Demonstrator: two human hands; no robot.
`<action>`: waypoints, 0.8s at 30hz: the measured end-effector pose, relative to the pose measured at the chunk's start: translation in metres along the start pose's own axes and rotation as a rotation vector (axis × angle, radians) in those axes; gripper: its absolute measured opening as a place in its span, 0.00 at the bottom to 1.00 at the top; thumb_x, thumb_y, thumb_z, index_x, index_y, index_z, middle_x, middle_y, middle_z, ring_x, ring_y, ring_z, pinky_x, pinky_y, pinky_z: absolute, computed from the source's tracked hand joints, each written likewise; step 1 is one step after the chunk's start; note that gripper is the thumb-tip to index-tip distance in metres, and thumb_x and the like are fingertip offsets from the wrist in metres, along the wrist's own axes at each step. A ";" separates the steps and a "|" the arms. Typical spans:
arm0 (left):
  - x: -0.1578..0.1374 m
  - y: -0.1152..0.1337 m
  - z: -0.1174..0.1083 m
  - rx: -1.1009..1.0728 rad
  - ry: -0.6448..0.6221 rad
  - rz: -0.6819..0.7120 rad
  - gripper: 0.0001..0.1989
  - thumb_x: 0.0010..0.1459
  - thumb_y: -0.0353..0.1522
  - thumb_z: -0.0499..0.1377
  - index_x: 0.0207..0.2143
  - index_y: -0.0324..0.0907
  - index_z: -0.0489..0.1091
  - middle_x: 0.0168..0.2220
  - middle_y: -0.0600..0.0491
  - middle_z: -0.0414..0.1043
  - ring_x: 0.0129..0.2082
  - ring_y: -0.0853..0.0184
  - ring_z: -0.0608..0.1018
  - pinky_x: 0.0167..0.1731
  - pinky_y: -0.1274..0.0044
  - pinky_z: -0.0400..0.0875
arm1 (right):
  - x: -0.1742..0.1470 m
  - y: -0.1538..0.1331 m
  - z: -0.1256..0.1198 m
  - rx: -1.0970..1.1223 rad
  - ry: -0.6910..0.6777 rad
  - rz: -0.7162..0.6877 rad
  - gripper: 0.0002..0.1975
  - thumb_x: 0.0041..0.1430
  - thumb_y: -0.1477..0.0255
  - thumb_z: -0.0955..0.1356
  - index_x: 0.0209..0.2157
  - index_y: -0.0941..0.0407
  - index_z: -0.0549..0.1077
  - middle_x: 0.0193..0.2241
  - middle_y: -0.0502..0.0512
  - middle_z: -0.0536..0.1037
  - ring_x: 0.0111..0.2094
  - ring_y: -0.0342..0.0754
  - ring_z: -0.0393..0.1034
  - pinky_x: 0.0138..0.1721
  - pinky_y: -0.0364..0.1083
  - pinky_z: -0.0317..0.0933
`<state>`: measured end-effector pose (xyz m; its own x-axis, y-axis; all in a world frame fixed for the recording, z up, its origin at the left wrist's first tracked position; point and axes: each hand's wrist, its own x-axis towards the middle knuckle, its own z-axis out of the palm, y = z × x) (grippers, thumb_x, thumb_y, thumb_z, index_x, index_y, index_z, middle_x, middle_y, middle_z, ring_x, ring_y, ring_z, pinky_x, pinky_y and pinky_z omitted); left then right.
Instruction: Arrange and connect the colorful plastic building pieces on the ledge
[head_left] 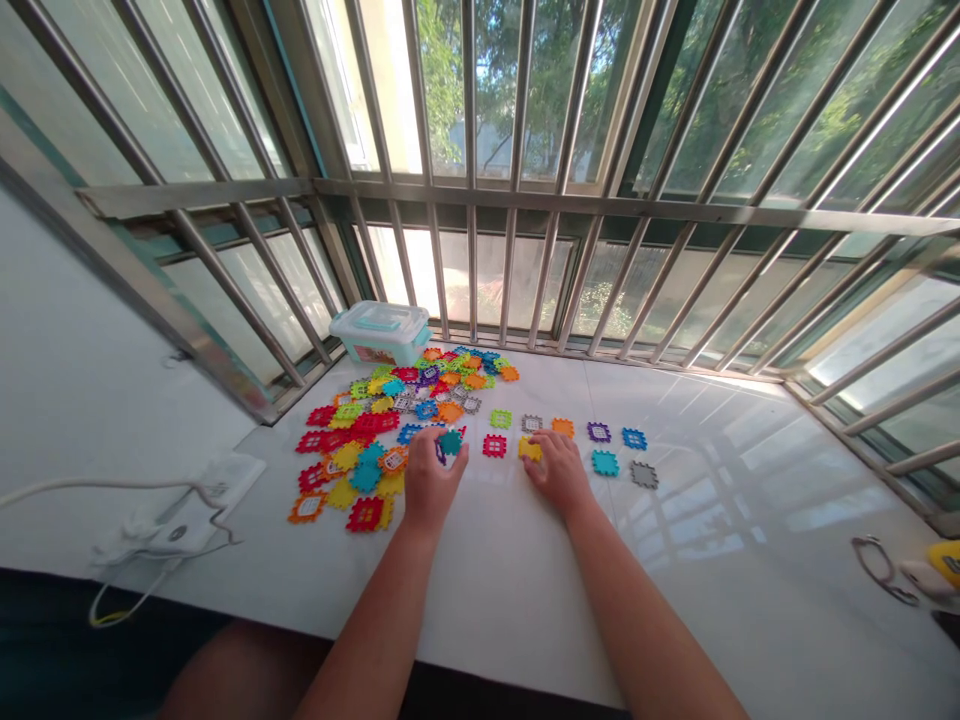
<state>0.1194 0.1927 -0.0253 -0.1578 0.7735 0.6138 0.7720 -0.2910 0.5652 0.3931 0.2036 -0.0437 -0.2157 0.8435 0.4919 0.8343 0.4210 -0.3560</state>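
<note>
My left hand (429, 485) is at the right side of a heap of toothed plastic building tiles (367, 424). Its thumb and fingers close around a teal building tile (451, 442); bits of purple and red show beside it, partly hidden. With its fingertips, my right hand (562, 475) grips a yellow building tile (529, 449) at the table surface. Left of that lies a red tile (494, 446). Behind, a green tile (501, 419), a grey tile (532, 423), an orange tile (563, 427), a purple tile (598, 432) and a blue tile (634, 439) form a spaced row.
A cyan tile (605, 463) and another grey tile (643, 475) lie right of my right hand. Behind the heap stands a lidded plastic box (382, 335). A white power strip (184, 525) with cables is at left. Metal window bars (517, 195) border the white tabletop (510, 580).
</note>
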 end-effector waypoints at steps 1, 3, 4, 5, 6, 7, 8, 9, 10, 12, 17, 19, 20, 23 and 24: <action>0.001 0.003 0.002 -0.053 0.022 0.032 0.18 0.68 0.42 0.62 0.55 0.45 0.67 0.54 0.42 0.75 0.57 0.55 0.77 0.56 0.63 0.75 | 0.000 0.000 0.000 0.002 0.003 -0.002 0.13 0.68 0.66 0.69 0.52 0.50 0.73 0.56 0.60 0.78 0.59 0.60 0.69 0.61 0.60 0.60; 0.002 0.011 0.009 -0.115 0.020 0.072 0.19 0.67 0.41 0.63 0.55 0.45 0.66 0.55 0.43 0.75 0.58 0.56 0.77 0.55 0.63 0.77 | 0.000 -0.001 0.000 -0.002 0.003 -0.002 0.14 0.68 0.66 0.69 0.53 0.50 0.73 0.56 0.60 0.78 0.59 0.60 0.69 0.61 0.59 0.60; 0.002 0.014 0.014 -0.131 0.006 0.079 0.19 0.67 0.41 0.64 0.55 0.46 0.66 0.55 0.43 0.75 0.58 0.56 0.77 0.55 0.63 0.77 | 0.000 -0.001 0.000 -0.008 0.001 0.000 0.14 0.68 0.66 0.69 0.54 0.50 0.73 0.56 0.60 0.78 0.59 0.60 0.69 0.61 0.59 0.60; 0.002 0.018 0.018 -0.142 -0.010 0.082 0.19 0.66 0.40 0.64 0.55 0.46 0.66 0.55 0.43 0.75 0.59 0.56 0.77 0.55 0.63 0.77 | 0.000 -0.002 -0.001 -0.016 0.000 0.002 0.15 0.68 0.66 0.69 0.54 0.50 0.73 0.56 0.60 0.78 0.59 0.60 0.69 0.61 0.59 0.60; 0.002 0.021 0.022 -0.150 -0.024 0.084 0.18 0.66 0.40 0.65 0.55 0.46 0.66 0.56 0.43 0.74 0.59 0.56 0.77 0.55 0.63 0.78 | 0.000 -0.002 -0.001 -0.022 -0.002 0.003 0.15 0.68 0.66 0.69 0.54 0.50 0.73 0.56 0.60 0.78 0.59 0.60 0.69 0.61 0.59 0.61; 0.001 0.024 0.026 -0.161 -0.033 0.090 0.18 0.66 0.40 0.65 0.54 0.46 0.66 0.56 0.43 0.74 0.60 0.56 0.77 0.55 0.63 0.78 | 0.000 -0.003 -0.002 -0.026 -0.002 0.002 0.15 0.68 0.66 0.69 0.55 0.50 0.73 0.57 0.60 0.77 0.59 0.60 0.69 0.61 0.59 0.61; 0.000 0.026 0.029 -0.175 -0.038 0.103 0.18 0.66 0.40 0.65 0.54 0.47 0.66 0.55 0.43 0.74 0.60 0.57 0.77 0.55 0.63 0.78 | -0.001 -0.004 -0.003 -0.026 -0.001 -0.002 0.16 0.68 0.65 0.70 0.55 0.50 0.73 0.57 0.60 0.77 0.59 0.60 0.69 0.61 0.59 0.61; -0.001 0.028 0.031 -0.191 -0.040 0.121 0.17 0.67 0.40 0.64 0.54 0.47 0.66 0.55 0.43 0.74 0.60 0.57 0.77 0.55 0.64 0.78 | -0.001 -0.005 -0.004 -0.023 0.000 -0.010 0.17 0.68 0.65 0.70 0.56 0.50 0.72 0.57 0.61 0.77 0.59 0.60 0.69 0.61 0.59 0.61; -0.002 0.028 0.032 -0.207 -0.043 0.142 0.17 0.67 0.39 0.64 0.54 0.47 0.66 0.55 0.43 0.74 0.60 0.57 0.77 0.56 0.64 0.78 | -0.002 -0.006 -0.004 -0.017 0.001 -0.021 0.18 0.68 0.64 0.70 0.57 0.50 0.72 0.58 0.61 0.77 0.59 0.61 0.69 0.62 0.60 0.61; -0.005 0.029 0.033 -0.224 -0.056 0.183 0.17 0.67 0.39 0.64 0.54 0.47 0.66 0.54 0.44 0.75 0.60 0.58 0.77 0.57 0.64 0.77 | -0.003 -0.009 -0.005 0.000 0.001 -0.053 0.22 0.69 0.61 0.70 0.61 0.50 0.70 0.59 0.62 0.76 0.60 0.61 0.68 0.62 0.60 0.61; -0.013 0.031 0.031 -0.209 -0.182 0.206 0.17 0.67 0.38 0.64 0.55 0.48 0.66 0.55 0.44 0.76 0.61 0.57 0.77 0.63 0.61 0.74 | -0.004 -0.023 0.003 0.025 -0.022 -0.228 0.24 0.71 0.61 0.70 0.65 0.50 0.68 0.62 0.62 0.75 0.61 0.60 0.68 0.62 0.59 0.62; -0.015 0.033 0.031 -0.228 -0.247 0.232 0.17 0.67 0.38 0.63 0.56 0.47 0.66 0.56 0.44 0.76 0.61 0.57 0.77 0.63 0.61 0.74 | -0.003 -0.028 0.006 0.017 -0.045 -0.289 0.21 0.71 0.64 0.69 0.63 0.50 0.70 0.62 0.61 0.76 0.60 0.59 0.69 0.61 0.58 0.62; -0.016 0.034 0.031 -0.243 -0.270 0.249 0.17 0.67 0.38 0.63 0.56 0.47 0.66 0.56 0.43 0.76 0.61 0.57 0.77 0.62 0.61 0.74 | -0.002 -0.030 0.007 0.009 -0.058 -0.306 0.20 0.71 0.66 0.69 0.62 0.50 0.71 0.61 0.61 0.76 0.60 0.59 0.70 0.60 0.58 0.63; -0.017 0.036 0.030 -0.274 -0.320 0.263 0.18 0.67 0.36 0.63 0.57 0.47 0.67 0.57 0.43 0.75 0.62 0.56 0.76 0.63 0.60 0.74 | -0.001 -0.032 0.007 -0.013 -0.083 -0.309 0.15 0.70 0.68 0.69 0.57 0.50 0.74 0.59 0.60 0.78 0.58 0.59 0.71 0.58 0.58 0.64; -0.018 0.035 0.030 -0.274 -0.336 0.251 0.19 0.66 0.36 0.63 0.57 0.47 0.67 0.57 0.43 0.75 0.62 0.56 0.76 0.62 0.60 0.75 | -0.001 -0.033 0.006 -0.016 -0.088 -0.302 0.14 0.70 0.68 0.69 0.56 0.50 0.75 0.59 0.60 0.78 0.58 0.59 0.71 0.58 0.58 0.64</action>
<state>0.1679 0.1854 -0.0326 0.2540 0.7864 0.5631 0.5632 -0.5936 0.5749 0.3632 0.1909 -0.0372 -0.4977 0.7070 0.5024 0.7332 0.6524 -0.1916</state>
